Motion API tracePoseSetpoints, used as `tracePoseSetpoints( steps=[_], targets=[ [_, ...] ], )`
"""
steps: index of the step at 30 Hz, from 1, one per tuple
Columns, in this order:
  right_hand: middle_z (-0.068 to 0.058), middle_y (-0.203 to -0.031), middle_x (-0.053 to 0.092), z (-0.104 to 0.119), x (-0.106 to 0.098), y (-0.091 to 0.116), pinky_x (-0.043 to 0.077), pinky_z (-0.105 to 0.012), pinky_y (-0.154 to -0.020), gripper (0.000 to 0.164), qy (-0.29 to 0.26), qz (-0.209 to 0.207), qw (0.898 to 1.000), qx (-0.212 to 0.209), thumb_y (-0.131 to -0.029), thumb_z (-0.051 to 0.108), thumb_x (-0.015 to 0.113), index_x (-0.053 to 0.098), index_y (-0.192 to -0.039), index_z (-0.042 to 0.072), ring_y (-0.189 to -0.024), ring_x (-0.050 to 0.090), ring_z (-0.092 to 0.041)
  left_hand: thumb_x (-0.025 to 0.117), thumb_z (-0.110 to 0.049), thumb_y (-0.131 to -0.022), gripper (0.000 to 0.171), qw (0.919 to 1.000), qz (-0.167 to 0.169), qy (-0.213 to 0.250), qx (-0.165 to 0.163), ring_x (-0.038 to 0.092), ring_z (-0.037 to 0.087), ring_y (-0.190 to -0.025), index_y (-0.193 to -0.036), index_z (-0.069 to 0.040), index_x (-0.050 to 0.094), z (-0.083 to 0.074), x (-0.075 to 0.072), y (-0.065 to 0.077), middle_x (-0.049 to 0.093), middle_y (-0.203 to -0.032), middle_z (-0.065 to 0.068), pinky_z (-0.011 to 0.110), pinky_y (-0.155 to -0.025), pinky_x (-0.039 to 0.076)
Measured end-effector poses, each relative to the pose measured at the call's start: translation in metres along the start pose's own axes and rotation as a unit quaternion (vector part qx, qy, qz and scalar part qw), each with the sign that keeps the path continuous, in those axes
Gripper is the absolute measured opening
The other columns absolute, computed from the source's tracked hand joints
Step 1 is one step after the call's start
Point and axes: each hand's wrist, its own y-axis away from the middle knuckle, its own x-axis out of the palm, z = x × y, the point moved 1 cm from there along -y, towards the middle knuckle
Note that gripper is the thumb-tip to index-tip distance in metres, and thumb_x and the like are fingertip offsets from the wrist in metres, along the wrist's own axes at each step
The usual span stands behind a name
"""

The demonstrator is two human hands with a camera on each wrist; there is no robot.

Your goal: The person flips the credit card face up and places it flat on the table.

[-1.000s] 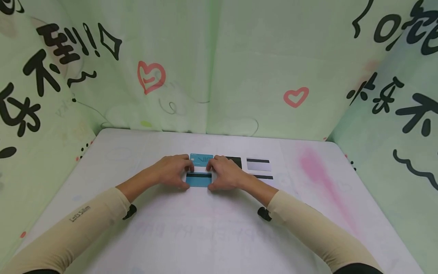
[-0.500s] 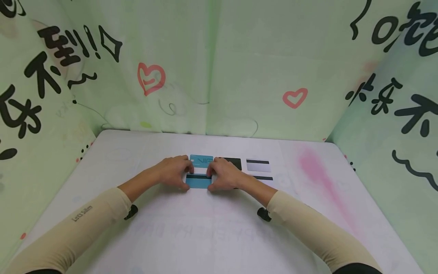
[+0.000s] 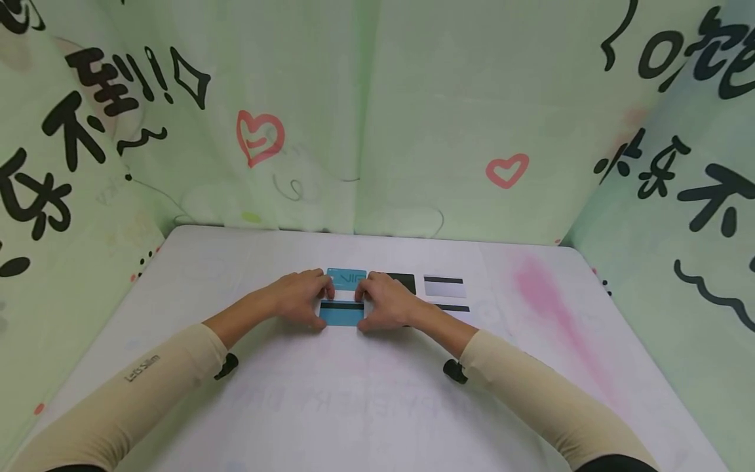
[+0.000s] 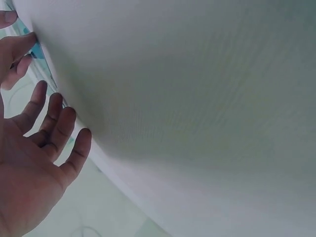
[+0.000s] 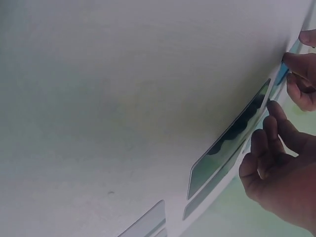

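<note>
A blue card (image 3: pixel 342 317) with a dark stripe lies on the white table between both hands. My left hand (image 3: pixel 299 297) holds its left end, thumb at the near corner and index finger at the far one. At the opposite end my right hand (image 3: pixel 387 301) grips it the same way. Just beyond lies a lighter blue card (image 3: pixel 348 278) with VIP-like lettering. The right hand partly covers a black card (image 3: pixel 404 282). Beneath that hand, the right wrist view shows a green-and-dark patterned card (image 5: pixel 229 136), mostly hidden from the head view.
Two pale cards with black stripes lie right of the hands: a far card (image 3: pixel 445 290) and a near card (image 3: pixel 457 313), the latter partly behind the right forearm. The white table (image 3: pixel 366 406) ends at a green cloth wall (image 3: pixel 413 131) with hearts and black writing.
The head view has tilted up very slightly. Both hands stay at the ends of the striped blue card, and the cards keep their places.
</note>
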Motion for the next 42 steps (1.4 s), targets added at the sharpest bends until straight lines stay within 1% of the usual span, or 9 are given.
tracePoseSetpoints(
  steps=[10, 14, 18, 21, 26, 30, 36, 39, 42],
  targets=[
    [-0.004, -0.099, 0.055, -0.002, -0.001, -0.007, 0.044, -0.030, -0.081, 0.043, -0.036, 0.027, 0.999, 0.006, -0.078, 0.030, 0.087, 0.070, -0.111, 0.009, -0.095, 0.049, -0.018, 0.088, -0.038, -0.079, 0.047, 1.0000, -0.005, 0.002, 0.003, 0.054, 0.016, -0.098, -0.114, -0.016, 0.067, -0.001, -0.002, 0.002, 0.058, -0.105, 0.001, 0.036, -0.084, 0.049],
    [-0.005, -0.100, 0.055, -0.003, -0.001, -0.008, 0.044, -0.029, -0.081, 0.043, -0.041, 0.038, 0.998, 0.007, -0.079, 0.030, 0.087, 0.069, -0.111, 0.008, -0.094, 0.049, -0.018, 0.088, -0.039, -0.079, 0.047, 1.0000, -0.006, 0.001, 0.007, 0.055, 0.016, -0.098, -0.115, -0.016, 0.067, -0.001, -0.001, 0.002, 0.058, -0.105, 0.001, 0.035, -0.084, 0.049],
    [-0.005, -0.101, 0.055, -0.003, -0.001, -0.008, 0.043, -0.029, -0.082, 0.038, -0.049, 0.043, 0.998, 0.007, -0.079, 0.028, 0.087, 0.071, -0.107, 0.009, -0.095, 0.049, -0.018, 0.087, -0.039, -0.079, 0.048, 0.9999, -0.005, 0.001, 0.010, 0.055, 0.016, -0.098, -0.115, -0.015, 0.067, -0.002, -0.001, 0.002, 0.058, -0.105, 0.000, 0.035, -0.084, 0.049],
    [-0.005, -0.101, 0.054, -0.003, 0.000, -0.008, 0.042, -0.030, -0.081, 0.036, -0.048, 0.039, 0.998, 0.004, -0.078, 0.028, 0.087, 0.070, -0.106, 0.011, -0.097, 0.048, -0.019, 0.087, -0.038, -0.079, 0.047, 0.9999, -0.005, 0.002, 0.010, 0.055, 0.016, -0.097, -0.115, -0.015, 0.068, -0.002, -0.001, 0.003, 0.058, -0.105, 0.001, 0.035, -0.084, 0.049],
    [-0.005, -0.105, 0.055, -0.002, 0.000, -0.005, 0.045, -0.033, -0.083, 0.044, -0.027, 0.026, 0.999, 0.010, -0.078, 0.031, 0.086, 0.066, -0.113, 0.014, -0.099, 0.050, -0.019, 0.088, -0.037, -0.080, 0.048, 1.0000, 0.002, 0.006, 0.002, 0.054, 0.016, -0.097, -0.116, -0.014, 0.068, -0.004, -0.004, 0.003, 0.058, -0.105, 0.002, 0.036, -0.085, 0.049],
    [-0.004, -0.108, 0.056, -0.003, 0.000, -0.001, 0.048, -0.034, -0.085, 0.047, -0.015, 0.024, 0.999, 0.017, -0.080, 0.036, 0.085, 0.065, -0.117, 0.014, -0.102, 0.051, -0.019, 0.087, -0.037, -0.081, 0.048, 0.9999, 0.008, 0.009, 0.001, 0.055, 0.017, -0.099, -0.117, -0.013, 0.068, -0.004, -0.004, 0.004, 0.059, -0.106, 0.003, 0.036, -0.087, 0.050],
    [-0.003, -0.105, 0.057, -0.003, -0.001, 0.003, 0.048, -0.034, -0.086, 0.048, 0.001, 0.012, 1.000, 0.008, -0.080, 0.038, 0.085, 0.067, -0.117, 0.013, -0.101, 0.052, -0.018, 0.089, -0.038, -0.081, 0.050, 0.9998, 0.001, 0.014, 0.012, 0.057, 0.019, -0.101, -0.120, -0.012, 0.069, -0.002, -0.006, 0.007, 0.061, -0.109, 0.005, 0.037, -0.091, 0.052],
    [-0.002, -0.104, 0.057, -0.002, 0.000, 0.004, 0.048, -0.033, -0.086, 0.046, -0.004, 0.011, 1.000, 0.012, -0.080, 0.036, 0.085, 0.068, -0.115, 0.013, -0.100, 0.051, -0.018, 0.089, -0.036, -0.081, 0.049, 0.9997, 0.002, 0.016, 0.017, 0.057, 0.019, -0.101, -0.118, -0.011, 0.070, -0.003, -0.006, 0.008, 0.061, -0.108, 0.005, 0.038, -0.092, 0.052],
    [-0.002, -0.101, 0.056, 0.000, 0.000, 0.004, 0.047, -0.033, -0.084, 0.043, -0.011, 0.011, 1.000, 0.020, -0.080, 0.033, 0.086, 0.068, -0.113, 0.012, -0.098, 0.051, -0.018, 0.089, -0.036, -0.081, 0.047, 0.9998, 0.006, 0.019, 0.010, 0.056, 0.019, -0.099, -0.117, -0.012, 0.070, -0.004, -0.005, 0.007, 0.060, -0.107, 0.004, 0.036, -0.091, 0.051]
  ],
)
